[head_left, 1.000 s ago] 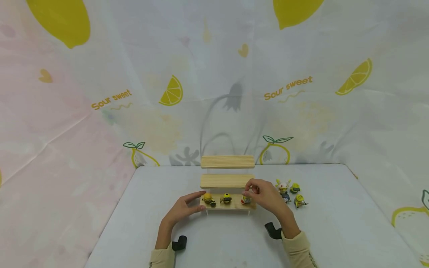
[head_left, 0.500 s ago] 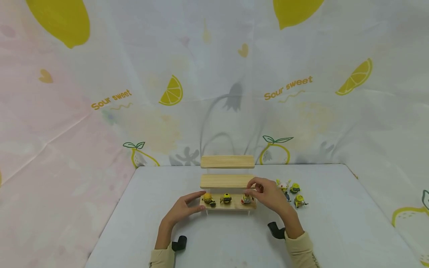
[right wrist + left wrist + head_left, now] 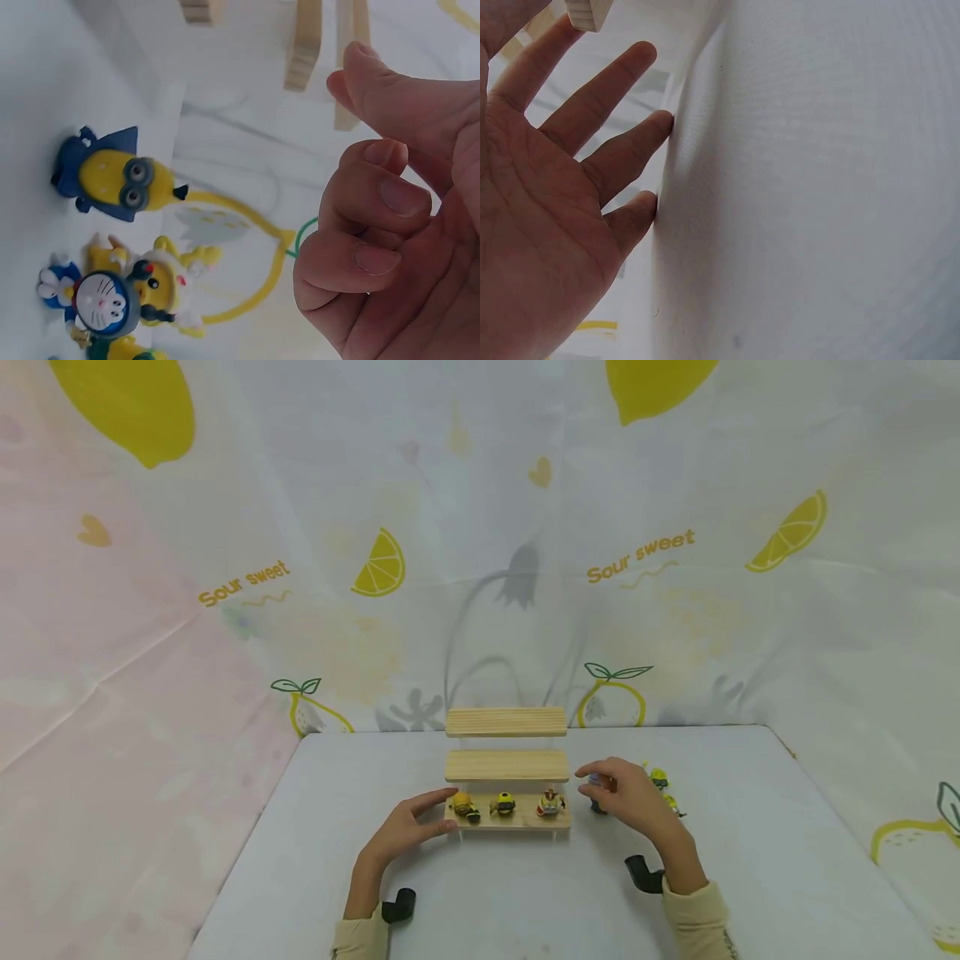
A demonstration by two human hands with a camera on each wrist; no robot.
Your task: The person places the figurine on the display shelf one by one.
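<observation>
A three-tier wooden display shelf (image 3: 506, 765) stands on the white table. Three small toy figures occupy its lowest tier: one with a yellow head (image 3: 465, 807) at left, a yellow-and-black one (image 3: 503, 803) in the middle, and a red-and-white one (image 3: 551, 802) at right. My left hand (image 3: 405, 828) touches the shelf's left end with straight thumb and forefinger. To the right of the shelf, my right hand (image 3: 633, 797) holds nothing; its thumb and forefinger hover near a minion figure in blue (image 3: 116, 178). That figure is partly hidden in the head view.
In the right wrist view, a blue-and-white cat figure (image 3: 105, 300) stands before a yellow-and-white figure (image 3: 161, 281). Two yellow figures, one by the knuckles (image 3: 658, 778) and one partly hidden (image 3: 672, 803), stand right of my right hand. A lemon-print cloth (image 3: 480, 643) hangs behind the table.
My right hand has let go of the red-and-white figure on the lowest tier and moved right, off the shelf. The left hand stays at the shelf's left end. The head view shifts slightly.
</observation>
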